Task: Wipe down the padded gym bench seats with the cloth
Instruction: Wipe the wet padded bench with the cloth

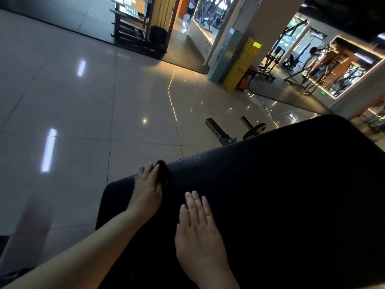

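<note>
A black padded bench seat point(270, 195) fills the lower right of the view, running diagonally up to the right. My left hand point(148, 187) lies at the pad's left edge and holds a dark bunched cloth point(163, 172) against the pad. The cloth sits on the thumb side of the hand, and the thumb is hidden by it. My right hand point(199, 230) rests flat on the pad nearer to me, fingers straight and together, holding nothing.
Glossy light floor tiles point(83, 126) spread to the left and ahead. The bench's metal foot and a wheel point(253, 131) stick out beyond the pad's far edge. Farther off stand a yellow box point(241, 65) by a pillar, a shelf rack point(135, 28) and gym machines point(306, 76).
</note>
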A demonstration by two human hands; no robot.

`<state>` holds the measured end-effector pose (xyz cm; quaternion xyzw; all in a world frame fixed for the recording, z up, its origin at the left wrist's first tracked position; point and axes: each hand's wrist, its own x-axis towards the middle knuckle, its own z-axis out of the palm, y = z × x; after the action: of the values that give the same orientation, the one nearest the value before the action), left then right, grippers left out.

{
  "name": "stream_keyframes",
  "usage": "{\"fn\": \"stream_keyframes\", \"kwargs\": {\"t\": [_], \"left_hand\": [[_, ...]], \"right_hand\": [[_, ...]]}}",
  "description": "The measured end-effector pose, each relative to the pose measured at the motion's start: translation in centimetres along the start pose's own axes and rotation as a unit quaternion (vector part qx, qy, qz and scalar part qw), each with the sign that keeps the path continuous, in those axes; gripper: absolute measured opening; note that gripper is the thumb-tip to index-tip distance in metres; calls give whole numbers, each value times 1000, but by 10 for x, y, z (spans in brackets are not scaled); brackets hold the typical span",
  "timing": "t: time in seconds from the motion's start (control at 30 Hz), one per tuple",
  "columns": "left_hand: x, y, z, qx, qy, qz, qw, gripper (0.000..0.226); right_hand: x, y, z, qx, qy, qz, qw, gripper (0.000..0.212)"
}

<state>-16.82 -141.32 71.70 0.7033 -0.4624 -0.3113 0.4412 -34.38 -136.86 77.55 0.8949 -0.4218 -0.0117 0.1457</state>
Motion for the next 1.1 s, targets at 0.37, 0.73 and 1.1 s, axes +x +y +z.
{"fn": "stream_keyframes", "kwargs": {"t": [0.37,0.73,1.1], "left_hand": [[-12,-6,1,-21,-36,186,982,60],[2,48,29,-44,-90,234,967,48],[-29,-72,-32,10,-39,98,994,55]], "right_hand": [[-6,-2,2,-4,-26,-13,1000,43],[-10,-2,-13,49,-17,39,998,30],[-4,-1,-4,-18,-31,-12,999,53]]}}
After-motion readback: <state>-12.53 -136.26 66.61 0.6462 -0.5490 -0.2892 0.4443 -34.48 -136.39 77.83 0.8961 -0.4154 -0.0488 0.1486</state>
